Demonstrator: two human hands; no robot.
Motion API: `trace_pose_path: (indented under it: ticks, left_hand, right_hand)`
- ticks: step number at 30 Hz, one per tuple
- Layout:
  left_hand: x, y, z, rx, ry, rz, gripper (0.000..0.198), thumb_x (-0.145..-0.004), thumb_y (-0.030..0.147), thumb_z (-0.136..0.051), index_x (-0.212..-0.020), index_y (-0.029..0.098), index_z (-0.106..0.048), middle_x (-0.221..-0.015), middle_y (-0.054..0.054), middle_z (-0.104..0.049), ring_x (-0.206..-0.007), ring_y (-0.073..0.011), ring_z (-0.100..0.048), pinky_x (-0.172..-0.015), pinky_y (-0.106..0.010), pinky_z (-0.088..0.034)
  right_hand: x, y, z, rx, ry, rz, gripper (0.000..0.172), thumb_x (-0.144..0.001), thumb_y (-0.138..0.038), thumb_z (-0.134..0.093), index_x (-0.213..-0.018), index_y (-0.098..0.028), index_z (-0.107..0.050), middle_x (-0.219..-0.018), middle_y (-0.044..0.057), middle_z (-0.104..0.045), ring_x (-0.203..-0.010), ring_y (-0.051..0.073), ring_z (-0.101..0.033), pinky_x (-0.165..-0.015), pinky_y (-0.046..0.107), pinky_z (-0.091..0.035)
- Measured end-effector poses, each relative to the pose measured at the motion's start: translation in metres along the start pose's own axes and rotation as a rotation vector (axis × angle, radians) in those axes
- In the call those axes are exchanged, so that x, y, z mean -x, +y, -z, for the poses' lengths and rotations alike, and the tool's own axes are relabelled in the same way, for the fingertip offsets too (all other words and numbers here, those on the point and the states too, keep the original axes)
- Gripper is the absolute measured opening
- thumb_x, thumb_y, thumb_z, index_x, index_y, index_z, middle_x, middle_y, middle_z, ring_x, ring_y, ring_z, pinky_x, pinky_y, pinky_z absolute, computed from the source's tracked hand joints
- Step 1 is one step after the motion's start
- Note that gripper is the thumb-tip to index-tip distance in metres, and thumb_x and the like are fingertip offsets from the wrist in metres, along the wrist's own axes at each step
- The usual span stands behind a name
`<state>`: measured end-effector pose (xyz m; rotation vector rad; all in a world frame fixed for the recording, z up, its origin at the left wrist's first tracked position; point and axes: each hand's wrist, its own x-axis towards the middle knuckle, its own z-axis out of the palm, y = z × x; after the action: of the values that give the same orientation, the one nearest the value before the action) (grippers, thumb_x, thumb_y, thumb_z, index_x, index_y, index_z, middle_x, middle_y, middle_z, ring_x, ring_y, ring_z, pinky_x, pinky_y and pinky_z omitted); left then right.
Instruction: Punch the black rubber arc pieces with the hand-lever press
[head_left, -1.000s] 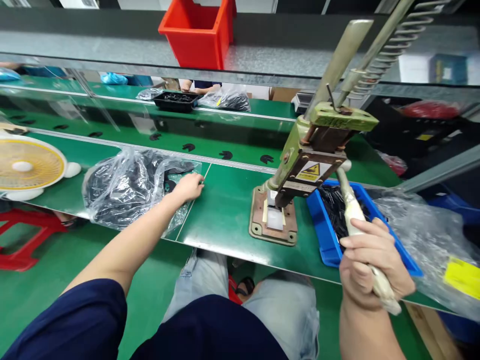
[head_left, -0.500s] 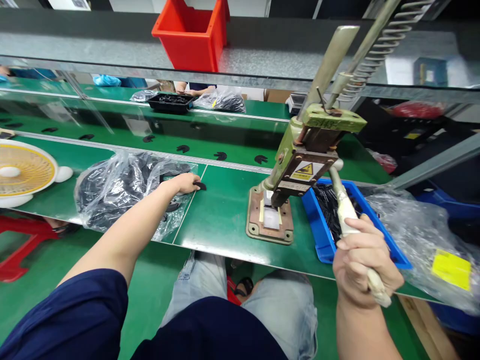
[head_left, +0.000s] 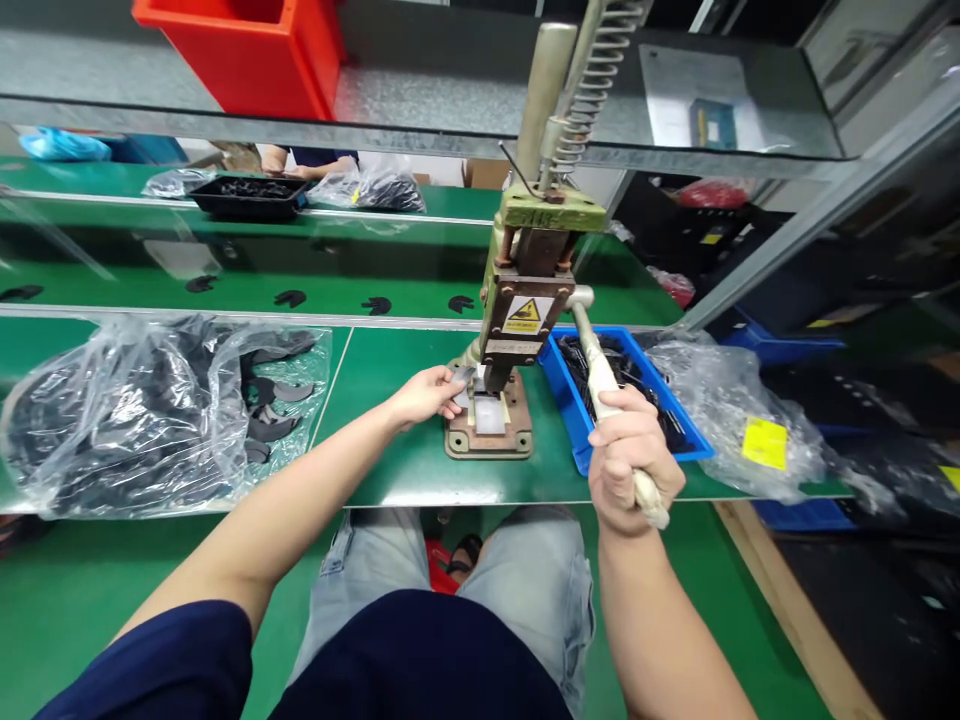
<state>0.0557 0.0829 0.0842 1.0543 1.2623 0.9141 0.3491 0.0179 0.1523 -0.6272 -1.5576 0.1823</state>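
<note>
- Pinches a thin dark piece (head_left: 463,374) in the left grip (head_left: 427,396), with thumb and fingers drawn narrowly together on it, at the left side of the press base (head_left: 491,449).
- Cannot tell, past the fingers, the full outline of the dark piece, nor whether it touches the press base.
- Wraps the right grip (head_left: 634,460) around the pale lever handle (head_left: 597,372), with fingers curled over it and the handle's end jutting out below.
- Has in front, standing on the green tabletop (head_left: 412,488), a green hand press (head_left: 553,212), with a warning label (head_left: 525,313) on its head and a pale pad (head_left: 490,416) on its base.
- Shows just right of the press, partly under the lever handle, a blue bin (head_left: 581,450) holding slim black parts (head_left: 671,425).
- Includes right of the blue bin a clear plastic bag bearing a yellow label (head_left: 765,443).
- Shows left of the press, partly behind the left forearm, a large clear bag (head_left: 135,420) of dark curved pieces (head_left: 289,390).
- Has beyond the rail a spaced row of dark notched pieces (head_left: 376,304).
- Shows farther back a black tray (head_left: 247,208) near a co-worker's hands (head_left: 296,171).
- Includes overhead, on a grey shelf (head_left: 420,75), a red bin (head_left: 251,70).
</note>
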Motion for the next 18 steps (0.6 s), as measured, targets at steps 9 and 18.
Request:
trace_pose_path:
  ticks: [9,18]
  left_hand:
    - [-0.016,0.01,-0.029,-0.149,-0.018,0.086,0.038,-0.095,0.043,-0.082,-0.087,0.021,-0.052,-0.053,0.0,-0.066,-0.043,-0.0138,-0.064,-0.044,-0.02,-0.047]
    - [-0.031,0.013,-0.036,-0.206,-0.042,0.178,0.027,-0.094,0.04,-0.081,-0.103,0.02,-0.064,-0.053,0.004,-0.062,-0.042,-0.0141,-0.061,-0.047,-0.024,-0.048]
  right_hand:
    - [0.002,0.0,-0.001,-0.001,0.003,-0.05,0.043,-0.096,-0.06,-0.059,-0.066,-0.03,-0.054,-0.069,0.002,-0.061,-0.106,0.034,-0.074,-0.118,0.076,-0.047]
    - [-0.002,-0.003,-0.005,-0.06,0.057,0.008,0.036,-0.095,-0.05,-0.062,-0.067,-0.028,-0.054,-0.069,0.002,-0.062,-0.098,0.031,-0.075,-0.112,0.072,-0.051]
